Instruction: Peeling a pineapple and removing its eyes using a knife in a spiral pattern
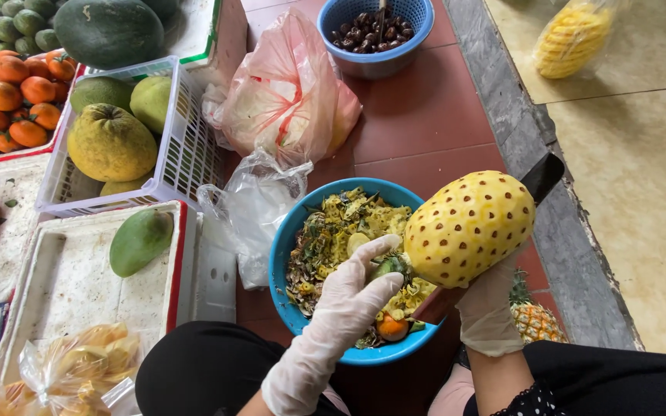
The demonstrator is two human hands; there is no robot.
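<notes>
Left hand (352, 296): gloved, fingers closed around the stem end of the pineapple (468, 227), gripping it from below and from the person's side. The fruit is peeled, yellow, dotted with brown eyes, and held tilted, its far end pointing up and away from the grip.

Right hand (489, 304): gloved, positioned under the pineapple's near side, just right of the left-hand grip. Its fingers are closed on a reddish handle that shows just left of the hand; the knife (543, 177) blade passes behind the fruit and emerges dark at its upper right. How the fingers wrap the handle cannot be told.

Directly beneath both grips: a blue bowl (285, 246) filled with peelings and scraps, including an orange piece at its near rim. The pineapple hangs over the bowl's right half without touching it.

Right of the right hand, on the floor: an unpeeled pineapple (535, 317), partly hidden by the wrist.

Left of the grips: crumpled plastic bags (283, 100), a white basket (190, 146) holding pomelos, and a foam tray with one green mango (140, 240). Beyond the bags, a second blue basket (375, 58) holds dark chestnuts.
</notes>
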